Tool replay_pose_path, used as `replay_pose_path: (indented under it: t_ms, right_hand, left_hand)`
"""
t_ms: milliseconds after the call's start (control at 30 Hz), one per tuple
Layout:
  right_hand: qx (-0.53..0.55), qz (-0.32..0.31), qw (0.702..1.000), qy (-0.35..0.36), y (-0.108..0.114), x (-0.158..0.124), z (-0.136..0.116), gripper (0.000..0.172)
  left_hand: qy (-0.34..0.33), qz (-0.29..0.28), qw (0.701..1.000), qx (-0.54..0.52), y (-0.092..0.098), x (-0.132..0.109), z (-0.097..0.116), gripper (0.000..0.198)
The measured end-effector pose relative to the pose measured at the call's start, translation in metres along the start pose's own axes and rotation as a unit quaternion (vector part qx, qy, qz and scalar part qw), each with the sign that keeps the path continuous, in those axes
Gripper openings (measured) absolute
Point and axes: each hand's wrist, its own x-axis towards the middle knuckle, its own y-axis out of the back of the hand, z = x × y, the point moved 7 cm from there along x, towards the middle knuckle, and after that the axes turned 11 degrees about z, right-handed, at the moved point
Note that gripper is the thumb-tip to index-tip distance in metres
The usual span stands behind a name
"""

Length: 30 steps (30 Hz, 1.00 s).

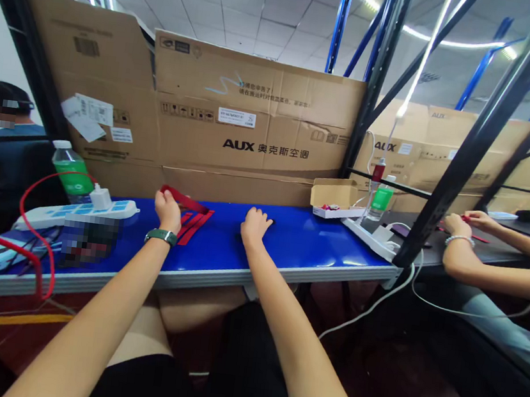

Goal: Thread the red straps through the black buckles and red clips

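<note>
— Cardboard AUX air-conditioner cartons wall off the back of your blue-topped table, with black and blue shelving uprights on either side. Where's your left hand?

— Mid-table, closed around the end of a red strap, fingers bent over and pinching it up off the surface. Just below that hand lie red strips; I can't tell whether they're part of the same piece.

— And your right hand?

— Resting on the blue top, well apart from the red, knuckles up and fingers curled down. Whether it's closed on anything, I can't tell from this angle.

— What makes that pinch a good one?

— Your thumb and fingertips close to the strap's edge, so the band hangs flat and untwisted. Mind the white power strip beside your left wrist, too; the red can snag on it.

— Anything else nearby?

— A small open cardboard box at the table's far right. Beyond it, at the right of the frame, a co-worker's hands work at a separate dark table.
</note>
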Motion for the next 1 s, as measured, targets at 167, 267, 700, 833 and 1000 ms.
replay_pose_path:
  t_ms: [167, 267, 700, 833, 1000]
  right_hand:
    - [0.015, -0.017, 1.000, -0.009, -0.002, 0.000, 0.002, 0.029]
    - [0.018, -0.028, 0.999, -0.006, -0.004, 0.000, 0.000, 0.028]
    - [0.018, -0.040, 0.999, 0.012, -0.007, 0.000, -0.001, 0.036]
    - [0.030, -0.036, 0.999, 0.016, -0.007, -0.001, -0.001, 0.033]
    - [0.040, -0.041, 0.998, 0.024, -0.010, 0.000, -0.004, 0.031]
  left_hand:
    - [0.181, -0.167, 0.956, -0.159, -0.032, -0.022, -0.008, 0.020]
    - [0.198, -0.272, 0.933, -0.130, -0.046, -0.039, -0.011, 0.027]
    - [-0.294, -0.315, 0.807, 0.404, -0.058, -0.052, -0.019, 0.030]
    - [-0.305, -0.341, 0.736, 0.500, -0.054, -0.059, -0.026, 0.037]
    - [-0.296, -0.242, 0.760, 0.526, -0.044, -0.048, -0.016, 0.043]
